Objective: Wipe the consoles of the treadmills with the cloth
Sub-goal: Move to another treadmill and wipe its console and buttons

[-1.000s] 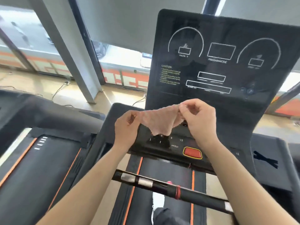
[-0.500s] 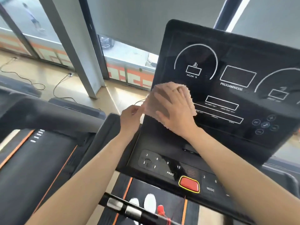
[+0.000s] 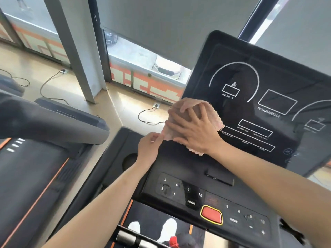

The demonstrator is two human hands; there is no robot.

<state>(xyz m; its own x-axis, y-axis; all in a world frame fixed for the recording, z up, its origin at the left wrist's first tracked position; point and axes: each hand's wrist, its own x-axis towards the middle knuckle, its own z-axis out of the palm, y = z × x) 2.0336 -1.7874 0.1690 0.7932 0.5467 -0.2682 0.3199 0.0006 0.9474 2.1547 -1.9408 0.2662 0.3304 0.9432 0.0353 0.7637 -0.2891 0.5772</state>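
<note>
Head view.

Right hand [image 3: 193, 129]: open flat, fingers [image 3: 180, 122] straight and spread, palm down on the cloth [image 3: 215, 120]. It presses the cloth against the console [image 3: 268, 72] and grips nothing.

Left hand [image 3: 148, 149]: thumb and forefinger closed in a pinch on the cloth's lower-left corner, other fingers curled under.

Cloth: pink, fuzzy-edged, lying at the lower-left corner of the console's upright black display panel, just beside the "INCLINE %" dial marking. It overhangs the panel's left edge. Most of it is covered by the right hand, with the edges showing at right and below the wrist.

Keypad [image 3: 179, 190]: below the display and apart from both hands, with number keys and "PROG". Red button [image 3: 211, 214], yellow-outlined, to its right.

Round recess [image 3: 129, 161] in the console's left wing, just under the left wrist: interior dark, contents cannot be told.

Neighbouring treadmill [image 3: 35, 176] at left, black deck with an orange stripe. White shoes [image 3: 168, 228] on the belt below the console. Cables [image 3: 48, 81] on the floor by the window.
</note>
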